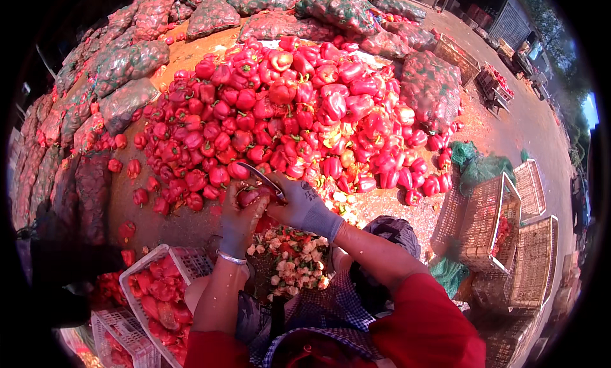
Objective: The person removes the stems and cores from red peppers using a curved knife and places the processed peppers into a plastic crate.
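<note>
My left hand, in a thin grey glove with a bracelet at the wrist, is closed around a red bell pepper. My right hand, gloved alike, grips a curved knife whose thin blade arches over the pepper. The fingers of both hands almost meet there and partly hide the pepper. Just beyond them rises a large pile of red bell peppers. Between my legs, below the hands, lies a heap of cut pepper cores, pale and seedy with green stems.
At my left stands a white plastic crate of red pepper pieces, beside another crate. Several stacked crates and green netting are on the right. Full mesh sacks ring the pile at the left and back.
</note>
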{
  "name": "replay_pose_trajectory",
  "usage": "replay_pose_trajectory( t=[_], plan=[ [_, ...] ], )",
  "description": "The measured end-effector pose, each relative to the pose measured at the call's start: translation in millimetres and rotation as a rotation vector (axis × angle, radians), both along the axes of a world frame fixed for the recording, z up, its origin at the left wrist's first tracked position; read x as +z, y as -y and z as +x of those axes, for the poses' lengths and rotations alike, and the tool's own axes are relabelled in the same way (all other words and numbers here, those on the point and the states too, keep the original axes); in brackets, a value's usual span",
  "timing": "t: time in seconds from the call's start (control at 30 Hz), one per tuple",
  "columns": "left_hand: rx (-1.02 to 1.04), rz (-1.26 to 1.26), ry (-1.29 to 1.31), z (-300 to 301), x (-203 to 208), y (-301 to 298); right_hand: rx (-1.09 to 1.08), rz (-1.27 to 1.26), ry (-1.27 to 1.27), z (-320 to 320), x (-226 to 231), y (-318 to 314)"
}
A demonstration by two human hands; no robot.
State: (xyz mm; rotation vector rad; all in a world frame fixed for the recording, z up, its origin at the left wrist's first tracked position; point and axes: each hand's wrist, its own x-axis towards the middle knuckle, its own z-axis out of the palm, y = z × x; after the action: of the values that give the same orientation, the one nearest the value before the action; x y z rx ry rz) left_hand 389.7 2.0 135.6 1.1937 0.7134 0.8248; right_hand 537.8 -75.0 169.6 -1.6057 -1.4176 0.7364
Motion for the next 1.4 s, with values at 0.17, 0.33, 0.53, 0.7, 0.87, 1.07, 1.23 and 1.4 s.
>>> replay_pose_trajectory(
  t=[0.17,0.33,0.53,0.7,0.87,1.07,1.23,1.4],
  plan=[
    [-0.045,0.057,-0.033,-2,5,-3,-0.003,-0.035,-0.032,0,5,0],
    [-0.127,0.071,-0.001,-11,10,-5,-0.02,-0.024,-0.166,5,5,3],
    [-0.175,-0.02,0.019,-19,22,-7,-0.034,-0.153,-0.374,12,11,4],
    [-0.123,-0.238,0.259,-29,23,-13,-0.035,-0.161,-0.598,14,22,2],
    [0.058,-0.243,0.297,-21,12,-15,-0.04,-0.099,-0.561,-1,11,-5],
    [0.308,-0.415,0.436,-22,0,-31,-0.017,0.213,-0.294,-37,-14,-5],
    [0.475,-0.482,0.479,-31,5,-37,-0.155,0.156,-0.529,-50,-2,-11],
    [0.731,-0.53,0.46,-51,14,-49,-0.261,0.26,-0.707,-47,16,-11]
  ],
)
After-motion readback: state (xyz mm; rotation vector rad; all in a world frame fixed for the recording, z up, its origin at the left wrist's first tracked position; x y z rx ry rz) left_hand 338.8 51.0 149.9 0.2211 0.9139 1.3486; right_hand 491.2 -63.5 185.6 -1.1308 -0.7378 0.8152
